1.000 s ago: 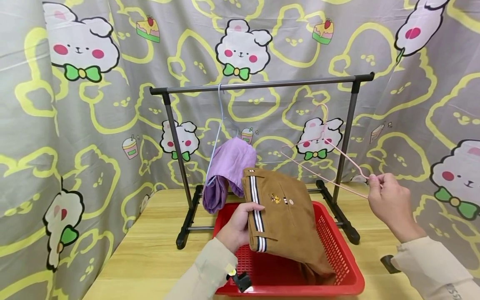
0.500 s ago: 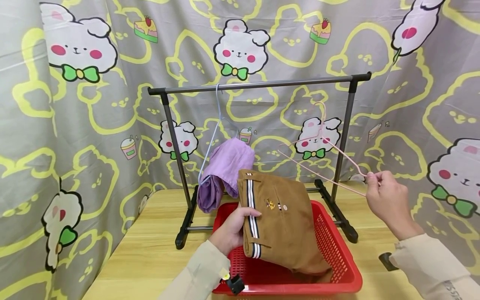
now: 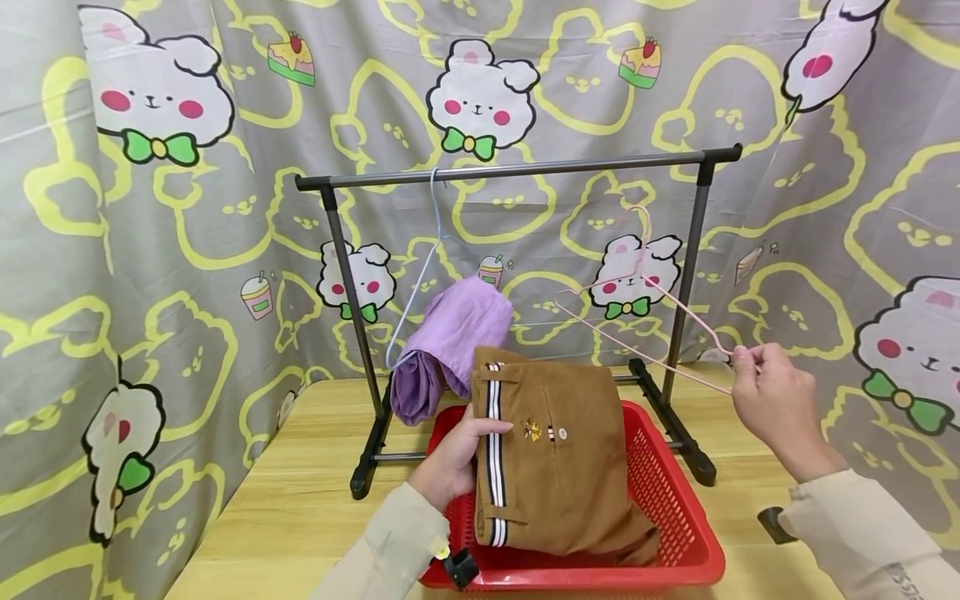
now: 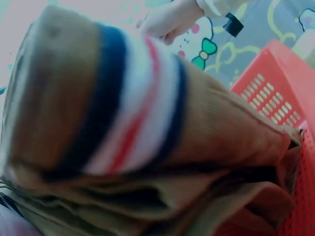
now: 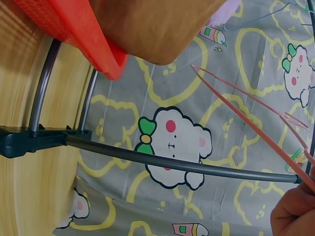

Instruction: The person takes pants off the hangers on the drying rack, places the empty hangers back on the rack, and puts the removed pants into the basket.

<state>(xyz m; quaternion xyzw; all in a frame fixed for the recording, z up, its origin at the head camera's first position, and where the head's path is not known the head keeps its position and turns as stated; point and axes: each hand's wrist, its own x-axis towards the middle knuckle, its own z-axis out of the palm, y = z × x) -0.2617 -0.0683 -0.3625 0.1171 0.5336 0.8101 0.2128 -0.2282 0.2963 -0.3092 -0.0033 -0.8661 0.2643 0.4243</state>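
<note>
Folded brown trousers (image 3: 570, 467) with a striped waistband hang over the red basket (image 3: 693, 542), their lower end inside it. My left hand (image 3: 453, 454) grips them at the waistband, thumb on top and the other fingers hidden beneath. A blurred close-up of the striped band (image 4: 133, 103) fills the left wrist view. My right hand (image 3: 776, 408) pinches one end of a pink clothes hanger (image 3: 637, 350), held up to the right with its hook on top. In the right wrist view the hanger (image 5: 246, 115) carries nothing.
A grey clothes rack (image 3: 517, 172) stands on the wooden table (image 3: 277, 500) behind the basket. From its rail hangs a blue hanger (image 3: 420, 287) bearing a folded purple garment (image 3: 457, 333). A patterned curtain (image 3: 300, 167) encloses the back and sides.
My left hand has moved slightly left and down with the trousers, and their front faces me more squarely. The purple garment and its hanger have swung a little left. My right hand stays nearly still.
</note>
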